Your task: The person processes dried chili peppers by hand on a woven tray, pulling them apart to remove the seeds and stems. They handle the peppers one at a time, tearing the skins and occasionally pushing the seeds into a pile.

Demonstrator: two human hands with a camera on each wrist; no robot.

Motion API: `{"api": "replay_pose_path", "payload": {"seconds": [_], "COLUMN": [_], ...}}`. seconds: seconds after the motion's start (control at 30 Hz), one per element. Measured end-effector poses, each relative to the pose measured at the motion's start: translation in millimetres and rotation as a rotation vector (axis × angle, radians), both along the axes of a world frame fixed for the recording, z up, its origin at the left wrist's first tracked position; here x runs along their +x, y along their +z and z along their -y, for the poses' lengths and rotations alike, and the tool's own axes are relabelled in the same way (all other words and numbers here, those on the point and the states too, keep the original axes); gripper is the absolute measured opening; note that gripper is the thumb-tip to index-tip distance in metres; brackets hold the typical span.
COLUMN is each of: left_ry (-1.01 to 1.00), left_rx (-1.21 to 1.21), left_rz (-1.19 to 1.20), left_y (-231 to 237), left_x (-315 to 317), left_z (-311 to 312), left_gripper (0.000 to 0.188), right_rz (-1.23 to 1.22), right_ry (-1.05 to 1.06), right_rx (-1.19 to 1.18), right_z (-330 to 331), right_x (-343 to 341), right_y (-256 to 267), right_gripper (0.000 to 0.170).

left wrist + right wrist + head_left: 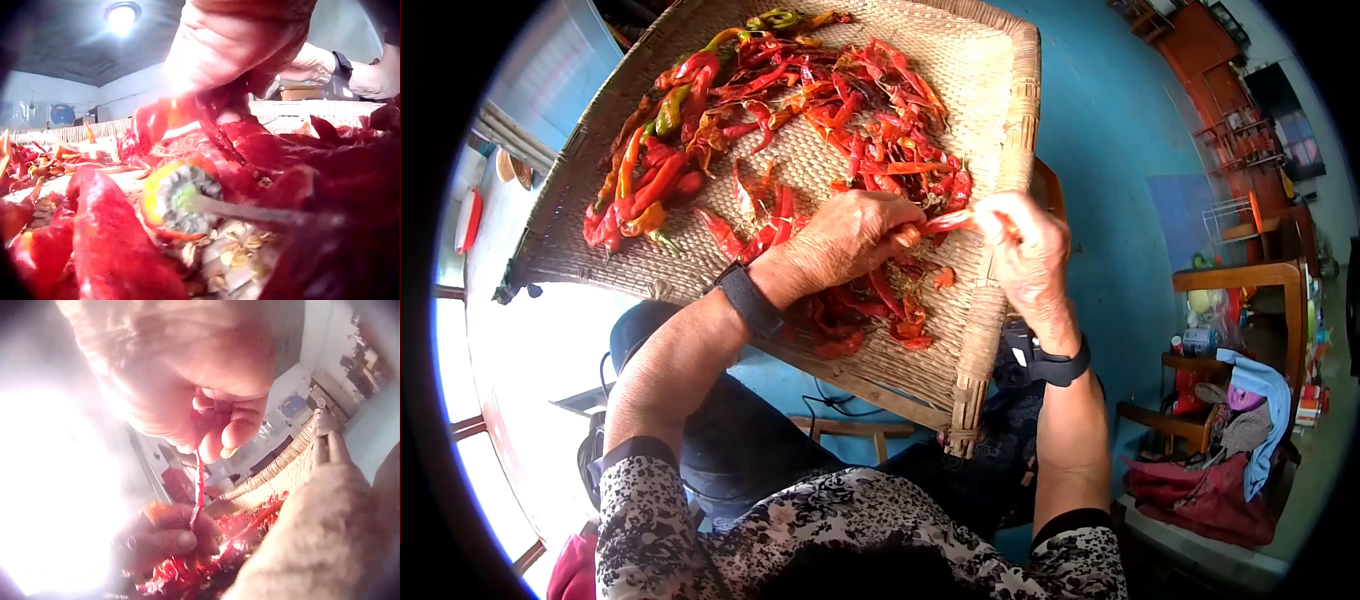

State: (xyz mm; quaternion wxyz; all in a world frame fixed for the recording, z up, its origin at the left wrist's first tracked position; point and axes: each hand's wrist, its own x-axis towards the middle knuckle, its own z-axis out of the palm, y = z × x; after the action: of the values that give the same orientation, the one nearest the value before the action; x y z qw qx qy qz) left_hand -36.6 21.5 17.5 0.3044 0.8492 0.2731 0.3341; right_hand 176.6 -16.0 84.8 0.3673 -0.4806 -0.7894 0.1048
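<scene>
Red dried peppers (890,75) lie spread over a woven basket tray (975,60). Above the tray's right part, the left hand (850,235) pinches one end of a red pepper piece (948,221), and the right hand (1028,250) pinches its other end near the rim. In the right wrist view a thin red strip (199,487) runs between the right hand (181,381) and the left hand (169,544). The left wrist view shows the left hand (237,50) low over red peppers (112,244), beside a pepper stem end (187,199) and loose seeds (240,250).
Larger red, orange and green peppers (650,180) lie at the tray's left side. The tray's near corner (962,440) rests over the person's lap. Wooden chairs (1240,275) holding cloths and bags stand at the right on a blue floor (1100,120). A cable (832,402) hangs below the tray.
</scene>
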Motion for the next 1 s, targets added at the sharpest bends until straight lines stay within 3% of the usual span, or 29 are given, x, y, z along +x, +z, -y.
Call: {"api": "replay_pose_path", "payload": {"seconds": [0.13, 0.2, 0.33, 0.4, 0.43, 0.47, 0.53, 0.6, 0.77, 0.87, 1.0], "left_ry": [0.033, 0.089, 0.132, 0.13, 0.128, 0.131, 0.116, 0.143, 0.0, -0.025, -0.075], "left_rx": [-0.056, 0.005, -0.086, -0.074, -0.063, -0.066, -0.081, -0.109, -0.033, -0.033, -0.055], "left_rz": [-0.043, 0.036, 0.046, 0.094, 0.14, 0.138, 0.107, 0.074, 0.083, 0.054, 0.133], "left_y": [-8.0, -10.4, 2.9, -0.3, -1.8, -1.8, -0.1, 3.7, -5.0, -8.0, -3.2], "left_x": [-10.3, -10.2, -8.0, -5.7, -5.4, -5.5, -4.4, -3.1, 2.3, 4.0, 0.7], "left_z": [-8.2, -8.6, -3.2, -3.8, -3.8, -4.4, -6.5, -4.6, -3.0, -3.9, -1.0], "left_gripper": [0.022, 0.023, 0.027, 0.026, 0.025, 0.025, 0.022, 0.018, 0.022, 0.018, 0.019], "right_rz": [-0.271, -0.218, -0.011, 0.223, 0.463, 0.529, 0.33, 0.119, 0.095, 0.197, 0.117], "right_ry": [-0.31, -0.462, -0.538, -0.497, -0.515, -0.498, -0.36, -0.187, 0.209, 0.217, 0.205], "right_rx": [0.044, 0.165, 0.261, -0.048, 0.054, 0.049, 0.15, -0.01, -0.147, -0.024, 0.036], "right_z": [-5.7, -7.7, -9.0, -7.5, -4.5, -2.4, -4.7, 2.2, 7.3, 4.8, 0.2], "right_x": [41.4, 62.9, 107.0, 108.7, 105.7, 96.3, 73.6, 37.9, -26.5, -41.4, -44.5], "right_y": [12.6, 22.8, 14.1, 10.9, 7.3, 10.0, 12.6, 22.0, 5.7, -2.4, -4.9], "right_gripper": [0.007, 0.011, 0.018, 0.02, 0.026, 0.03, 0.029, 0.031, 0.038, 0.025, 0.016]}}
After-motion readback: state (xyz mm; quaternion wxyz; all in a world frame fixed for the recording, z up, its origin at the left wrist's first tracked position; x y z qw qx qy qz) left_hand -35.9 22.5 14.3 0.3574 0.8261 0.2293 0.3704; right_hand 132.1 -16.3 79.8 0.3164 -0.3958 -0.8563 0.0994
